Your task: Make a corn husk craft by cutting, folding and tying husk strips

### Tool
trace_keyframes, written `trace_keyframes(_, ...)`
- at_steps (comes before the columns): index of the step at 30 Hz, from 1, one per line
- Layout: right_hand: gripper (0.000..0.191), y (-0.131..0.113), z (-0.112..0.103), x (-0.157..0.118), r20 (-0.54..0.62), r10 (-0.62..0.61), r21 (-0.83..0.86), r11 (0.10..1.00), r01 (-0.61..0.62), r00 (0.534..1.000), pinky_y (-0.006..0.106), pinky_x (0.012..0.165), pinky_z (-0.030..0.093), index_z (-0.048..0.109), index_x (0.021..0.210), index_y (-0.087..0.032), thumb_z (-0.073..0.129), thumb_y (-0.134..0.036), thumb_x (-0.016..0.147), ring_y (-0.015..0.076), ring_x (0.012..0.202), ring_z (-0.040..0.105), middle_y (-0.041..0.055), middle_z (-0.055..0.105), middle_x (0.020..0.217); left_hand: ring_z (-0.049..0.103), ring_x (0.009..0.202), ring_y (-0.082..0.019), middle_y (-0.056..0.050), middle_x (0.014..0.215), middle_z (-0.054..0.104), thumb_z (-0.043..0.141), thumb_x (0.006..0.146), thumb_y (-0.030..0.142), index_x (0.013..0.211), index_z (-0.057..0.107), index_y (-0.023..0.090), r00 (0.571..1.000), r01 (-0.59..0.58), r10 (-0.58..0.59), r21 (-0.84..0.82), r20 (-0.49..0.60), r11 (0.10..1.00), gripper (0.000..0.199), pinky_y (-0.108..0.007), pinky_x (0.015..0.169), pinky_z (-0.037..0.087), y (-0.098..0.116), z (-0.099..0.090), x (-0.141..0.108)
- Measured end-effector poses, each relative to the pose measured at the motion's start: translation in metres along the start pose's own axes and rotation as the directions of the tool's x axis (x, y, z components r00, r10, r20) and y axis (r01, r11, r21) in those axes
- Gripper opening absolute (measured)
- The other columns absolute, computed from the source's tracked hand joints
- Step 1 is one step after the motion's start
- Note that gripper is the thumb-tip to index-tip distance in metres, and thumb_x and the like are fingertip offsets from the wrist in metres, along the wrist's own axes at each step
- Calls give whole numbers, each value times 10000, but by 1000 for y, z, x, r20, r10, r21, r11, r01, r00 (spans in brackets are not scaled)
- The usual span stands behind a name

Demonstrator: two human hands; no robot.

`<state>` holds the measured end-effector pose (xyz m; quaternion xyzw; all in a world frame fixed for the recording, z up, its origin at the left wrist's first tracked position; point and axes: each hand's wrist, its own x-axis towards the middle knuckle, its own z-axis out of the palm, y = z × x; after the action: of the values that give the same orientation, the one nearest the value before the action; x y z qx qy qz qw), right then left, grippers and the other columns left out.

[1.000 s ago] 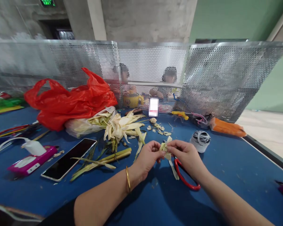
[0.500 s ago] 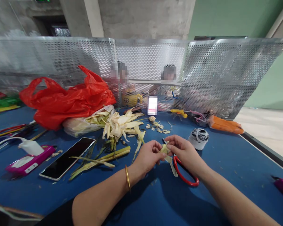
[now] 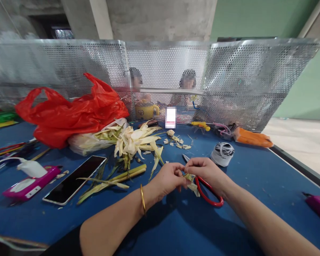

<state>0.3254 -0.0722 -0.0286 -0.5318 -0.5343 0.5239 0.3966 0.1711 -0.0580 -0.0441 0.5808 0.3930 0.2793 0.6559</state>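
My left hand (image 3: 167, 179) is closed, its fingertips pinching a small pale strip of dried husk (image 3: 192, 185). My right hand (image 3: 206, 174) meets it from the other side, fingers closed on the same strip, whose loose end hangs down between the hands. Scissors with red handles (image 3: 212, 203) lie on the table just under my right hand, blades pointing away. A ball of grey and white yarn (image 3: 222, 155) stands beyond my right hand. To the left lies a heap of pale husks (image 3: 134, 140), with green-yellow stalks (image 3: 122, 177) in front of it.
A red plastic bag (image 3: 77, 110) bulges at the back left. A phone (image 3: 76, 179) and a magenta power block (image 3: 33, 181) lie on the left. Behind the blue table (image 3: 160, 231) stands a perforated metal screen (image 3: 162, 60), with two people beyond. An orange packet (image 3: 252, 138) lies at right.
The strip between my fingers is more bunched and hangs a little differently. My right fingers have curled lower over it, uncovering more of the scissor blades. The whole view has shifted slightly.
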Motion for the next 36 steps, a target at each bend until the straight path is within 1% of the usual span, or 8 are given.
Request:
trace_keyframes(5,158,-2,2,-2,-72,-27,-4,1000,26,997,229,496,407,632,607,-152,692,-298,618,105,508,510,-14,582,557,421,428,-69,13,498,561,701,580,249,529,603,142,995,20,-25,49,100,999,154,-222,457,319,2,0,-3)
trace_keyframes(10,219,4,9,0,-217,-208,-107,976,188,954,207,412,387,555,623,-189,635,-382,690,105,517,476,-17,517,652,437,493,-85,18,563,558,705,629,344,617,641,154,979,-58,44,69,197,996,201,-225,485,331,0,-6,-3)
trace_keyframes(14,210,7,10,1,-226,-283,-221,947,234,932,196,445,398,541,628,-190,587,-362,739,113,580,489,-7,511,695,445,520,-85,23,576,534,718,634,378,659,648,147,971,-53,44,34,236,998,243,-217,503,352,-2,-10,-1)
trace_keyframes(24,257,5,7,1,3,-163,8,987,163,987,226,503,362,568,640,-170,670,-396,705,98,532,461,-30,531,595,366,436,-64,33,492,483,685,687,457,657,688,130,992,1,-14,104,129,995,328,-213,441,251,0,5,-8)
trace_keyframes(28,330,2,2,3,-153,-187,-40,982,183,970,224,510,364,588,688,-172,655,-493,729,101,543,476,-32,538,604,350,436,-60,39,494,475,657,705,420,708,713,129,999,-14,12,61,36,998,297,-214,441,236,2,2,-6)
trace_keyframes(31,397,1,-2,4,-137,-130,-63,990,123,982,217,454,324,557,663,-178,652,-561,709,90,460,436,-49,507,512,370,436,-66,34,501,488,642,717,418,771,730,131,999,-42,42,39,-6,998,305,-214,443,258,3,-3,-3)
trace_keyframes(33,410,4,-2,5,-111,-111,-50,993,106,988,214,429,309,521,609,-185,681,-557,671,83,419,416,-56,488,463,384,428,-69,29,491,499,649,707,398,700,709,135,999,-36,37,47,-16,998,270,-217,439,270,3,-4,-2)
trace_keyframes(36,377,12,0,9,-209,-155,-50,988,148,965,221,418,324,516,592,-191,690,-517,667,89,404,424,-56,494,456,396,420,-72,20,472,509,672,677,370,529,613,153,1000,-9,10,60,-11,998,269,-219,435,288,4,-5,0)
